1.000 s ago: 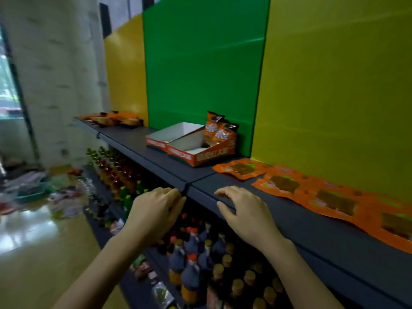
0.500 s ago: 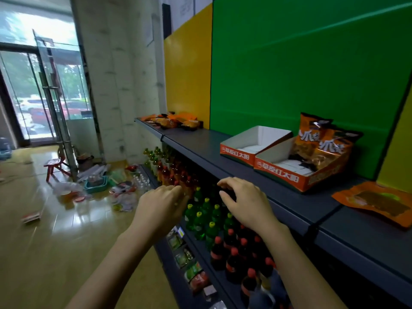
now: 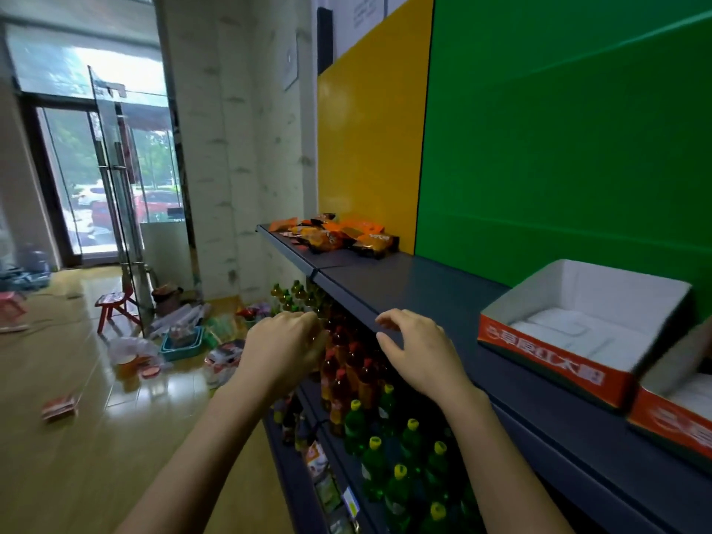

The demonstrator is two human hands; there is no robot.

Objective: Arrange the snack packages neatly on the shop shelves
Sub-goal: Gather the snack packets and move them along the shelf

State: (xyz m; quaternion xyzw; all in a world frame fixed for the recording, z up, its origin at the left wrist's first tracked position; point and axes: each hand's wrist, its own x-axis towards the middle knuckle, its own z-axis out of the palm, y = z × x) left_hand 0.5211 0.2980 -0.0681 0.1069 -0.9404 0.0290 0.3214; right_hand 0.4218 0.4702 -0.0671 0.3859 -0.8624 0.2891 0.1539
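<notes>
A loose pile of orange snack packages (image 3: 333,235) lies at the far left end of the dark grey top shelf (image 3: 435,298), against the yellow back panel. My left hand (image 3: 287,346) hovers in front of the shelf edge with loosely curled fingers and holds nothing. My right hand (image 3: 418,350) is beside it at the shelf's front edge, fingers relaxed and spread, also holding nothing. Both hands are well short of the pile.
An orange and white cardboard display box (image 3: 578,329) stands on the shelf at the right, with a second box (image 3: 674,414) cut off by the frame. Bottles (image 3: 370,410) fill the lower shelf. Goods, a blue basket (image 3: 181,343) and a red stool (image 3: 113,306) litter the floor.
The view has swung left along the shelf. The box with orange bags and the flat orange packages have left the frame, and the far pile has come closer. Both hands stay held out, holding nothing.
</notes>
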